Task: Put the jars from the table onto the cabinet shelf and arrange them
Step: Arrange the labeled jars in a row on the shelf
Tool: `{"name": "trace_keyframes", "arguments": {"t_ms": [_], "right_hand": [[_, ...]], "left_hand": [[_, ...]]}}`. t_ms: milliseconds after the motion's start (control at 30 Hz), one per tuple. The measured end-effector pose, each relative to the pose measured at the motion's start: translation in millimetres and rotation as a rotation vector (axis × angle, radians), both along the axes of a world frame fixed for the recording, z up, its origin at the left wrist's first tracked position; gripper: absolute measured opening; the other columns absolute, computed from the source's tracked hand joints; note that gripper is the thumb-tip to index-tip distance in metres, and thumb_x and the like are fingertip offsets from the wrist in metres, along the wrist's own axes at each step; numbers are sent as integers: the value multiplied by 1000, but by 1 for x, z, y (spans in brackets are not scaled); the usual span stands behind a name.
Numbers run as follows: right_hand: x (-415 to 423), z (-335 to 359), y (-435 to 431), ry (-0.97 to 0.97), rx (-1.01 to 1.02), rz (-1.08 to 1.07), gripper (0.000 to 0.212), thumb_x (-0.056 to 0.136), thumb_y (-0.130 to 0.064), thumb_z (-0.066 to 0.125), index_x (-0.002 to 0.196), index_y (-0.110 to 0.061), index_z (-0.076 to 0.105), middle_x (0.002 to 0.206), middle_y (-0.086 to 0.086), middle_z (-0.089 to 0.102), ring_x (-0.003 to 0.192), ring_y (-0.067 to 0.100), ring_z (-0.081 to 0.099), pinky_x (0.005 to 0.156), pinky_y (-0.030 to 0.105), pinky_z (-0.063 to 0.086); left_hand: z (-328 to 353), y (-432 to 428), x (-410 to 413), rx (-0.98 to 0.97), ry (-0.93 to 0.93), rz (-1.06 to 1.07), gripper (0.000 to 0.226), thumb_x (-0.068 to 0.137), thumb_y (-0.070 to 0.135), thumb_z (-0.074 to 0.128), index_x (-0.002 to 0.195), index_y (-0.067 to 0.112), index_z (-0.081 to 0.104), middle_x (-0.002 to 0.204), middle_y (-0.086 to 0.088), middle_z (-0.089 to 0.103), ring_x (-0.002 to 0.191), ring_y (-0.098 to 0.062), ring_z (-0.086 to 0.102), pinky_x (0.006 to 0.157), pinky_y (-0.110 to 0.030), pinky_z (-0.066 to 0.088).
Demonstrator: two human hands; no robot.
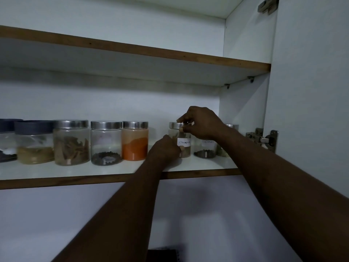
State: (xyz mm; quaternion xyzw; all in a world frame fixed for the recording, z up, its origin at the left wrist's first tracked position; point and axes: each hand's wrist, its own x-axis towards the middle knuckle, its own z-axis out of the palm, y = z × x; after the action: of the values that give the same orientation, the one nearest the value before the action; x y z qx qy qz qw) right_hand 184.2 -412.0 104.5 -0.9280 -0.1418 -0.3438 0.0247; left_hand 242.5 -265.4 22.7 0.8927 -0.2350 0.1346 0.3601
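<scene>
As both forearms reach up from the bottom of the view, a dark object (162, 254) sits low at the frame's edge, too dim to identify. Up to the wood-edged cabinet shelf (75, 183) now, and here's the action: the left hand (164, 148) wraps curled fingers round the lower body of the cinnamon jar (181, 138), thumb pressed beside its white handwritten label. The right hand (200, 123) comes over the top, fingertips pinching the rim of the jar's steel lid. The jar stands upright on the shelf, right of centre.

Just beside it on the right, the cloves jar (206, 146), labelled too, and another steel-lidded jar (231, 127) mostly hidden behind the right wrist. There's a gap on the left, then the row: the orange powder jar (135, 140), the peppercorn jar (106, 142), the bark-stick jar (71, 142), all steel-lidded and close together, then a dark-lidded jar (34, 142), with one more cut off at the far left.

On the right, a metal hinge (262, 138) on the open cabinet door (311, 91). Above everything, the upper shelf (132, 50).
</scene>
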Motion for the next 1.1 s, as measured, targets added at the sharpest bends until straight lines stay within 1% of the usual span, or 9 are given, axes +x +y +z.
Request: {"name": "trace_keyframes", "arguments": {"t_ms": [67, 167, 300, 400, 600, 867, 933, 1033, 1100], "right_hand": [[1, 0, 0, -4, -1, -10, 38, 88, -40, 74, 124, -30, 72, 109, -5, 62, 102, 14, 60, 88, 34, 49], [2, -2, 0, -12, 7, -12, 38, 88, -41, 74, 124, -30, 72, 109, -4, 61, 102, 14, 59, 89, 36, 50], [4, -4, 0, -28, 13, -20, 39, 87, -41, 75, 124, -30, 72, 109, -3, 61, 102, 15, 59, 87, 35, 49], [5, -6, 1, -37, 31, -21, 39, 85, -42, 76, 122, -29, 73, 107, -3, 62, 101, 16, 59, 87, 36, 50], [7, -6, 8, -106, 50, -59, 38, 81, -47, 80, 113, -28, 77, 90, -11, 55, 91, 11, 56, 74, 30, 41], [4, -9, 13, -114, 110, -91, 34, 82, -45, 79, 112, -30, 78, 91, -12, 53, 92, 10, 54, 73, 29, 40], [2, -9, 15, -110, 110, -99, 34, 82, -45, 79, 112, -30, 78, 91, -12, 55, 93, 12, 57, 73, 29, 41], [-1, -4, 17, -67, 101, -129, 35, 81, -49, 78, 111, -29, 78, 95, -9, 63, 94, 14, 62, 75, 30, 44], [-3, 3, 23, -42, 110, -156, 41, 82, -55, 75, 113, -27, 76, 100, -7, 67, 93, 12, 62, 76, 31, 47]], "left_hand": [[1, 0, -2, 31, -3, -24, 34, 94, 24, 68, 125, 10, 63, 122, -12, 67, 108, -25, 65, 96, -40, 54], [2, 1, -5, 21, 16, -31, 39, 96, 27, 65, 130, 8, 59, 127, -14, 63, 115, -29, 62, 101, -44, 53], [0, 2, -8, 64, -2, 24, 30, 98, 23, 63, 121, 5, 66, 120, -14, 67, 102, -24, 63, 84, -32, 50], [-3, 5, -13, 80, 0, 65, 27, 97, 24, 64, 116, 6, 68, 113, -11, 69, 91, -19, 60, 78, -29, 45], [-1, 11, -23, 129, -14, 67, 32, 92, 27, 68, 119, 10, 67, 115, -8, 68, 100, -23, 64, 83, -32, 50], [-1, 12, -25, 136, 4, 72, 45, 89, 30, 71, 128, 9, 62, 125, -10, 66, 113, -27, 63, 93, -35, 51], [-2, 15, -30, 137, 2, 71, 41, 89, 31, 72, 123, 9, 64, 122, -9, 67, 108, -26, 64, 89, -34, 51], [-5, 28, -38, 142, -40, 95, 24, 88, 32, 73, 99, 13, 64, 112, -6, 70, 80, -15, 59, 68, -27, 47], [-6, 46, -45, 105, -70, 104, 29, 86, 35, 76, 104, 13, 68, 112, -3, 70, 84, -13, 59, 66, -24, 41]]}}
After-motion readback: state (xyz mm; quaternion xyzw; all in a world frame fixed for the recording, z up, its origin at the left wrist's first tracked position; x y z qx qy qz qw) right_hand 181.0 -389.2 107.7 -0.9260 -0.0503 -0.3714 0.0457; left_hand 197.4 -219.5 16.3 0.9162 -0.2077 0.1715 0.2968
